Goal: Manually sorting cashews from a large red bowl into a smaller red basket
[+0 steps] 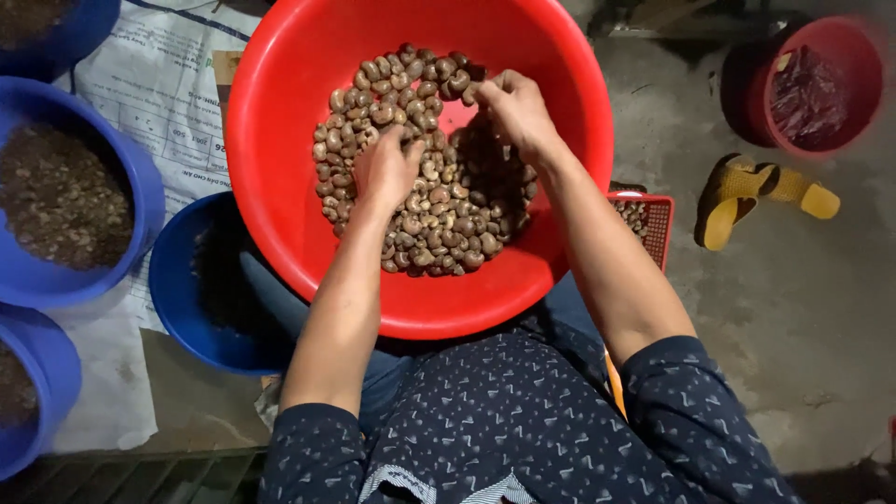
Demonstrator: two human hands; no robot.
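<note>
Far left, three blue tubs (140, 187) hold dark brown husk-like bits, sitting on a printed white sack sheet (159, 84); a smaller blue bowl (177, 289) with dark contents sits partly tucked under the red basin (280, 112). The basin rests in front of the person's lap, and the pile of cashew nuts (439, 215) fills its middle, directly ahead of and under both hands. The pile runs roughly near-to-far, longer than it is wide, tan-to-brown curved kernels, some pale, some spotted dark, heaped loosely with bare red showing at the far right gap. Left hand (387, 168) lies palm-down on the left-centre of the pile, fingers curled in and pinched among the nuts; whether it actually holds one cannot be told. Right hand (513, 112) is at the far edge of the pile, fingers bent narrow as if nipping a nut, contents hidden by the knuckles. The left hand is nearer the bulk of the heap; the right reaches farther out. Both forearms angle inward over the basin rim. Right of the basin: a small red mesh crate (653, 224) with a few nuts, touching the basin edge, yellow sandals (756, 191) on the concrete floor (793, 327), and a red bucket (863, 56) with a dark plastic bag inside, well apart.
</note>
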